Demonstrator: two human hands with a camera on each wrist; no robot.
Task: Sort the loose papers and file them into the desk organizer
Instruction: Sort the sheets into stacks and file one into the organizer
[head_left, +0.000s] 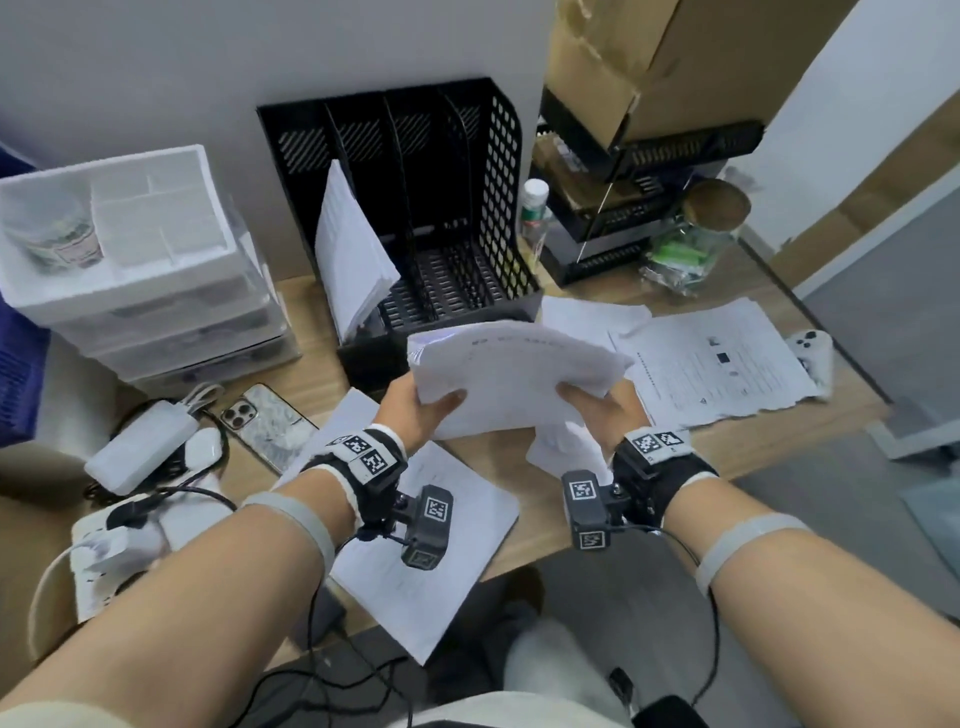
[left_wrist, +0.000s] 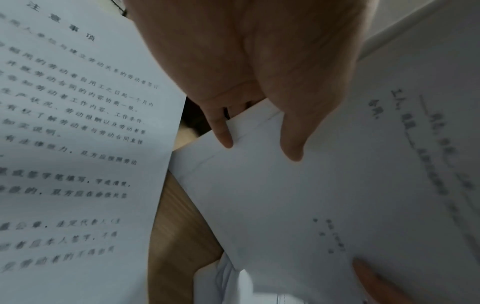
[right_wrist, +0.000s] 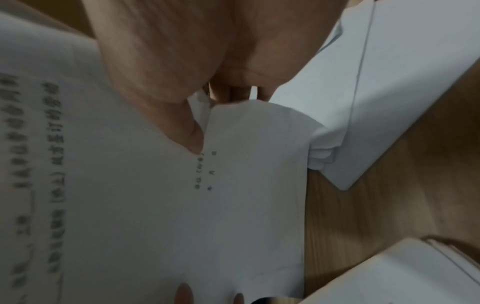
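Observation:
Both hands hold one bundle of printed white papers (head_left: 511, 376) above the desk, in front of the black mesh desk organizer (head_left: 415, 208). My left hand (head_left: 415, 410) grips its near left edge, thumb on top, and my right hand (head_left: 597, 408) grips the near right edge. From below, the left wrist view shows the fingers (left_wrist: 291, 139) pressed under the bundle (left_wrist: 324, 185). The right wrist view shows the thumb (right_wrist: 182, 127) on the sheet (right_wrist: 155, 205). One sheaf of papers (head_left: 350, 254) leans in the organizer's leftmost slot. The other slots look empty.
Loose sheets lie on the wooden desk at right (head_left: 717, 358) and under my left wrist (head_left: 431, 545). A phone (head_left: 267, 421), charger and cables sit at left beside white drawers (head_left: 156, 312). A jar (head_left: 691, 234), black trays and a cardboard box (head_left: 675, 57) stand at back right.

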